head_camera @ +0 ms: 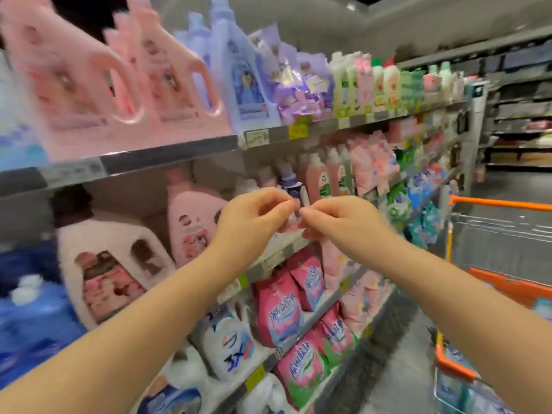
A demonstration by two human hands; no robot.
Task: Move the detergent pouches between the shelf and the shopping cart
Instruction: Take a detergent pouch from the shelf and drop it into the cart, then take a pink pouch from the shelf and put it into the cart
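My left hand (257, 216) and my right hand (337, 222) meet fingertip to fingertip in front of the middle shelf (280, 258). Both have curled fingers and pinch the top of a pale pink pouch (291, 225). Most of that pouch is hidden behind my hands and blurred. Pink detergent pouches (279, 309) stand in rows on the lower shelves below my arms. The shopping cart (507, 282) with an orange rim is at the right. Blue and white pouches (457, 386) lie in its near end.
Pink and lilac jugs (176, 85) fill the top shelf, and pink bottles (318, 177) line the middle one. White jugs (230, 345) sit at the lower left. The aisle floor (397, 354) runs between shelf and cart.
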